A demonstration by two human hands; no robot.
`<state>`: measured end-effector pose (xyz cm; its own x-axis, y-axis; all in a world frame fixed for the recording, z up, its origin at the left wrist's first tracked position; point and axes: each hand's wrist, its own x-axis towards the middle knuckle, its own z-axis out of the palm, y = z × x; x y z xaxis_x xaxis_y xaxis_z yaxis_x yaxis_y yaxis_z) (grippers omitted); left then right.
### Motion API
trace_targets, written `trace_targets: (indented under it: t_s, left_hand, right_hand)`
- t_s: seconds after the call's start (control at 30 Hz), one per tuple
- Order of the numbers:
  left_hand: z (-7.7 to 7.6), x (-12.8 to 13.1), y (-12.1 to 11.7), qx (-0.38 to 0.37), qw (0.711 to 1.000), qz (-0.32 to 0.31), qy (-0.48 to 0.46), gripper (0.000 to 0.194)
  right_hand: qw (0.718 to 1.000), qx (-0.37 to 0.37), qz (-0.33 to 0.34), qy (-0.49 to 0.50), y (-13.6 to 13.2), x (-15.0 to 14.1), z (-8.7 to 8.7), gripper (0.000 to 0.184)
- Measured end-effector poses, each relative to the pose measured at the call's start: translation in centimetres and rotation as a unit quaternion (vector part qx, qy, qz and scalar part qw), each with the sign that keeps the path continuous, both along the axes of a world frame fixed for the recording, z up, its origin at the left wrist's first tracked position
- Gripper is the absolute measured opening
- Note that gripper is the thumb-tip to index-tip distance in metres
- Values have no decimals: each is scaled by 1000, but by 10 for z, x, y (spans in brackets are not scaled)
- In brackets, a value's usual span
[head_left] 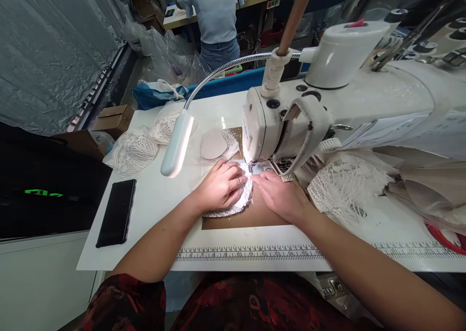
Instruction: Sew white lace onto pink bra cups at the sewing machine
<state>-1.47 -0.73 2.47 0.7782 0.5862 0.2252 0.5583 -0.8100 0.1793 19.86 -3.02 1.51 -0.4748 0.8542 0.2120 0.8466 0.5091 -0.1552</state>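
A white lace cup piece (pixel 242 205) lies under the needle area of a white sewing machine (pixel 255 127), lit brightly by the lamp. My left hand (pixel 223 185) rests flat on it, fingers stretched and slightly apart. From the right, my right hand (pixel 278 195) reaches the edge of the piece beside the presser foot (pixel 259 167). Its fingertips are closed together at that edge; the thumb's grip is partly hidden. Just behind my left hand lies a beige oval pad (pixel 213 144) on lace netting. Under the work is a brown sheet (pixel 236 222).
More lace cups (pixel 133 151) lie at the left, near a black phone (pixel 116 213). A lamp (pixel 177 144) on a bendy neck hangs over the table. Lace fabric (pixel 349 185) and red-handled scissors (pixel 446 239) lie right. A printed ruler (pixel 251 253) runs along the front edge. A person (pixel 214 20) stands beyond.
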Motion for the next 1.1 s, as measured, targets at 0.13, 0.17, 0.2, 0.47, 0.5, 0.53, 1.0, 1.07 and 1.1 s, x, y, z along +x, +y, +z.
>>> trace_targets:
  t_s: [0.13, 0.17, 0.2, 0.47, 0.5, 0.53, 1.0, 1.07, 1.1]
  left_hand:
    - [0, 3, 0, 21, 1000, -2, 5, 33]
    - [0, 3, -1, 25, 1000, -8, 7, 34]
    - [0, 4, -1, 27, 999, -15, 9, 34]
    - [-7, 4, 1, 14, 997, -69, -20, 31]
    - [-8, 3, 1, 12, 998, -65, -22, 31]
    - [-8, 2, 1, 9, 998, -61, -22, 32]
    - [-5, 3, 3, 11, 999, -11, 35, 38]
    - [-6, 4, 2, 15, 999, -4, 42, 38]
    - [-7, 4, 2, 17, 999, -1, 45, 38]
  right_hand:
    - [1000, 0, -9, 4, 0, 1, -3, 40]
    - [1000, -1, -10, 12, 0, 2, -3, 40]
    - [1000, -2, -10, 23, 0, 3, -4, 40]
    - [998, 0, 29, 57, 1, 6, -4, 34]
    - [998, 3, 35, 56, 1, 6, -4, 34]
    - [998, 7, 38, 55, 1, 6, -3, 34]
    - [999, 9, 3, 30, 3, 0, -8, 35]
    - [999, 10, 1, 34, 4, 0, -9, 35]
    - [999, 10, 1, 35, 4, 0, -9, 35]
